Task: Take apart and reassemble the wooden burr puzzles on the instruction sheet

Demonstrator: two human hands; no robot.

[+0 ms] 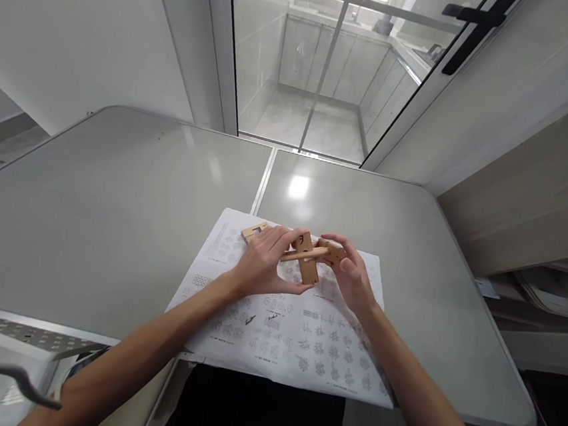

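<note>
Between thumb and fingers, my left hand (262, 261) grips a flat wooden puzzle piece (310, 272) marked with dark characters. A thinner wooden piece (292, 257) crosses through it. My right hand (351, 273) is closed around another wooden puzzle piece (333, 252) at the right end of the crossing one. Behind my left hand, a wooden piece with a cut-out (253, 232) lies on the printed instruction sheet (229, 261), partly hidden by my fingers. Both hands are above the sheet, which carries rows of small diagrams.
The sheet lies on a grey table (112, 223) with a seam down its middle. Beyond the far edge stands a glass door (308, 61) with a black handle (473, 17). Wooden shelves (542, 184) rise at the right. A grey curved bar (7, 370) is at lower left.
</note>
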